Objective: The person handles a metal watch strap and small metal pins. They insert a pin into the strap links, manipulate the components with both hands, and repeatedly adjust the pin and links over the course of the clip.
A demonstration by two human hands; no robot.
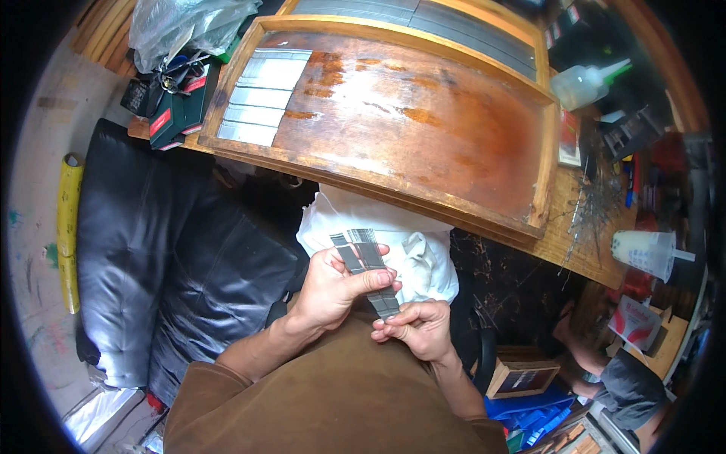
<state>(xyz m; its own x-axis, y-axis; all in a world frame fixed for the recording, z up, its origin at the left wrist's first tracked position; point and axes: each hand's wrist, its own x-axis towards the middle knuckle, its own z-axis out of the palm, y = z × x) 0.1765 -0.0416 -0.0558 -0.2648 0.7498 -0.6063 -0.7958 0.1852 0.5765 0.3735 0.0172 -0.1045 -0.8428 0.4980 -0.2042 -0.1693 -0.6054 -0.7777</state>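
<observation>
A small stack of thin dark grey strips (366,263), slightly fanned at its top, is held over my lap. My left hand (333,286) is closed around the stack, with the thumb pressed across its front. At the lower end, my right hand (422,330) pinches the strips between thumb and fingertips. White cloth (425,281) lies beneath and beyond my hands. On the table ahead stands a shallow wooden tray (378,181) with a shiny brown bottom. Rows of silvery strips (261,94) lie flat along its left end.
A second wooden frame with dark strips (469,34) lies behind the tray. To the right are a squeeze bottle (582,85), loose thin wires (594,212) and a lidded plastic cup (643,253). Small dark boxes (181,106) sit left. Another person's arm (578,348) shows at lower right.
</observation>
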